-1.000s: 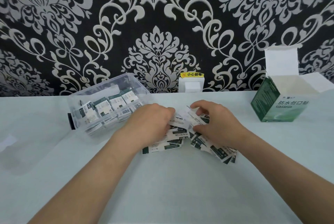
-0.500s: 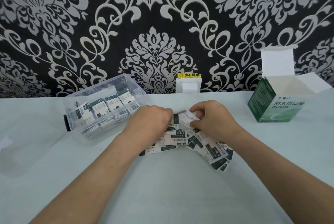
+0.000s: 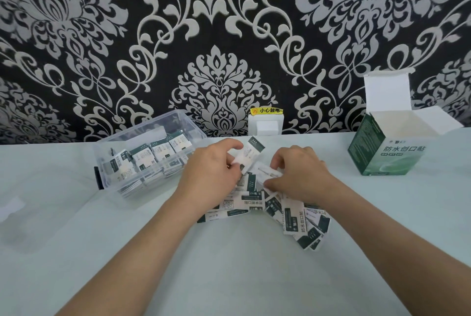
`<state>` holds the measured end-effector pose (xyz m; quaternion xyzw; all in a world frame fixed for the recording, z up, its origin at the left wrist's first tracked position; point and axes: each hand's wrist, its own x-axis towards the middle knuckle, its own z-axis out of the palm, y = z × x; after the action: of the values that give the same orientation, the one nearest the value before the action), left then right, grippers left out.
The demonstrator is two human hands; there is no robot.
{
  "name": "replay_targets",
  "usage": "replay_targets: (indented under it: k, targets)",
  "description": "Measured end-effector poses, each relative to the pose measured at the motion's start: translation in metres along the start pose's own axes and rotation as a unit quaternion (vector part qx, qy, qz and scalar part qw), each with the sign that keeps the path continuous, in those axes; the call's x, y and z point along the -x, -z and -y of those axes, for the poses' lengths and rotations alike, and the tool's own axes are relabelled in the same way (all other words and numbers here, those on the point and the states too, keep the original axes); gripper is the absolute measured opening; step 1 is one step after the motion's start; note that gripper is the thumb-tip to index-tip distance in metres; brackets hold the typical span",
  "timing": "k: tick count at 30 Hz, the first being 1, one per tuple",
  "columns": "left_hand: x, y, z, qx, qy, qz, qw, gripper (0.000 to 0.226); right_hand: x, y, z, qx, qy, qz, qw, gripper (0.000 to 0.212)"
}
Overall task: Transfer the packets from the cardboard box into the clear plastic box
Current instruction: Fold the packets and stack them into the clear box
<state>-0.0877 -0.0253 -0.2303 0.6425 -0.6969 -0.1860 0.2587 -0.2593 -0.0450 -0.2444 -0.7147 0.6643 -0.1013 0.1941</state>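
two bare hands work over a heap of loose packets (image 3: pixel 293 216) that lies on the pale table (image 3: pixel 229 277), just to the right of the clear plastic box (image 3: pixel 142 129). the left hand (image 3: pixel 211 175), the one nearer that box, has its thumb and curled fingers pinched on a raised packet (image 3: pixel 252 153), white with a dark green end. this packet is held tilted above the heap, its green end pointing up and away from the box. the right hand (image 3: pixel 298 175) sits on the far side of the heap from the box. its fingers are bent, and its thumb and forefinger nip a white packet (image 3: pixel 267 171) at the top of the heap. whether that one is lifted clear of the others cannot be told.

inside the clear plastic box stand rows of stacked packets (image 3: pixel 150 157), on edge and leaning, filling much of it. a black latch (image 3: pixel 98 181) shows on the box's left end. the cardboard box (image 3: pixel 387 155), green with white lettering, stands upright with its flaps open well to the right of the plastic box, beyond both hands; its inside shows plain white walls. behind and to the right of the plastic box, a white wall socket (image 3: pixel 265 125) with a yellow sticker (image 3: pixel 266 110) sits at the foot of the black and silver wallpaper (image 3: pixel 219 35).
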Motion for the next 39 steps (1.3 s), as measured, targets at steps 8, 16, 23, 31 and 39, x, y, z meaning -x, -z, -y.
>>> replay_targets:
  k: [8, 16, 23, 31, 39]
  targets:
    - [0.01, -0.01, -0.005, 0.215, 0.114, -0.027, 0.97, 0.028, -0.002, 0.006, -0.01, -0.213, 0.019, -0.131, 0.968, 0.019]
    - [0.019, -0.014, -0.023, 0.439, 0.128, -0.003, 0.889, 0.017, 0.02, -0.018, 0.018, -0.074, 0.222, -0.313, 0.92, 0.03]
    - [0.019, -0.008, -0.02, 0.459, 0.112, -0.009, 0.881, 0.02, 0.02, -0.012, 0.018, -0.247, 0.199, -0.252, 0.914, 0.009]
    - [0.024, -0.024, -0.029, 0.104, -0.051, 0.029, 0.993, 0.028, 0.025, 0.018, 0.001, -0.415, 0.052, -0.096, 0.903, 0.017]
    - [0.036, -0.048, -0.03, -0.156, -0.164, 0.145, 0.963, 0.074, 0.022, 0.025, -0.04, -0.271, -0.023, -0.081, 0.959, 0.015]
